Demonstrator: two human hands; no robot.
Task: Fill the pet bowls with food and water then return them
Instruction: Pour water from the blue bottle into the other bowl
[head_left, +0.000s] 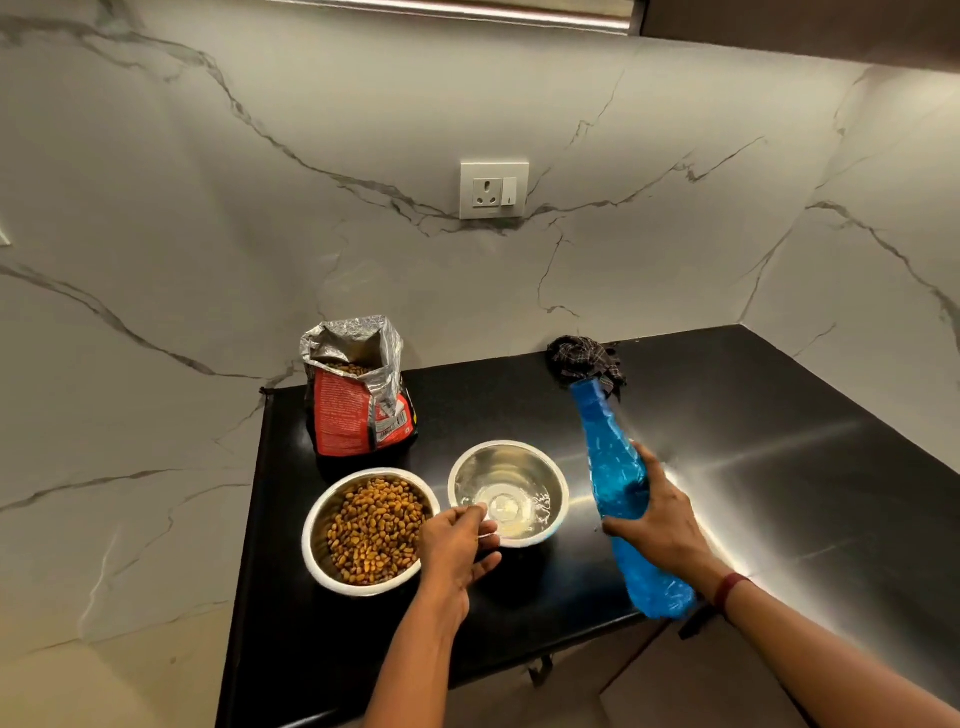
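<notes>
STATUS. Food step looked complete: the steel kibble bowl (311, 535) sat on the black countertop (753, 467), front-left, filled approx. to the upper wall with brown kibble. Just to its right, rims close together, stood the steel water bowl (551, 480). It held clear water w/ ripples; level appeared low to mid, so the water step was judged done or nearly so. Remaining, per task: set the bottle down, then carry both bowls back to their place. Neither bowl was lifted yet.

HANDS. Left hand (457, 545): fingers curled, pinching the near-left rim of the water bowl. Right hand (660, 519): wrapped round the mid-body of the blue plastic water bottle (613, 467).

BOTTLE ORIENTATION. Long axis ran diagonally, near-right to far-left. Neck pointed away from the person, toward the checked cloth (584, 358) at the back wall; base pointed back toward the person, over the counter's front edge. The mouth was clear of the water bowl, to its right. Cap on or off: cannot tell.

OTHER. Open pet food bag (358, 415) stood upright behind the kibble bowl.
</notes>
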